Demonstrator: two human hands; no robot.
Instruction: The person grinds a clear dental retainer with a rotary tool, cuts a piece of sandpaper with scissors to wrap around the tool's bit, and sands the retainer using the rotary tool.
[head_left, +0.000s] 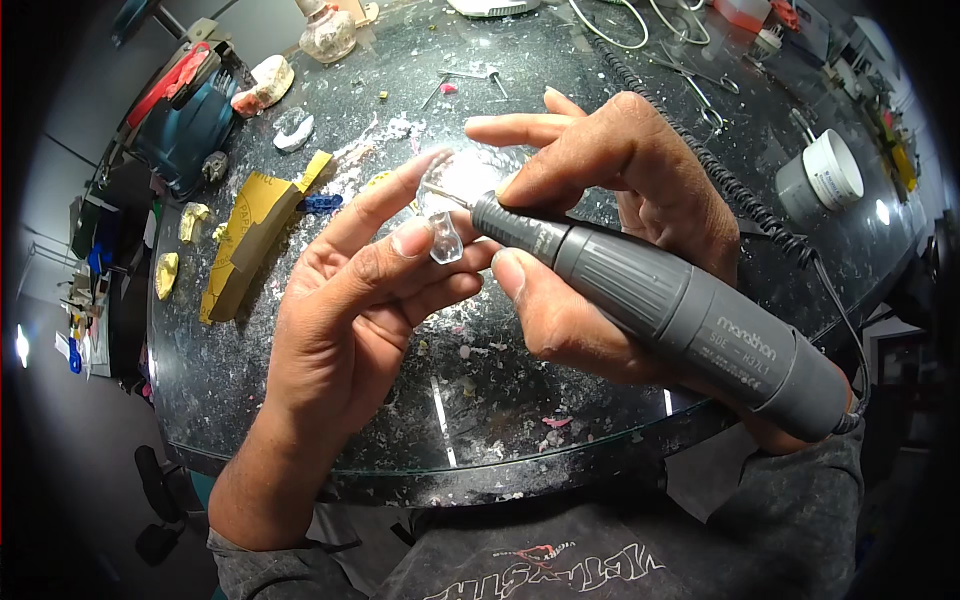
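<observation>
In my left hand [335, 285], between thumb and fingers, is a small clear plastic dental tray [446, 241]. Part of it is washed out by glare and covered by the fingers. My right hand [640, 165] wraps round a dark grey rotary handpiece [690, 310], thumb below and fingers above its tapered nose. From that nose a thin metal bur [447, 194] points left at the clear tray; whether the two touch I cannot tell. Both hands are close together above the dusty dark tabletop [400, 440].
Folded yellow sandpaper [262, 225] lies left, with a plaster dental model [264, 84] and a clear moulded piece [293, 130] beyond. A coiled cord [720, 165] runs behind my right hand. A white tub [834, 168] stands right; a metal hand tool [695, 90] lies at the far right.
</observation>
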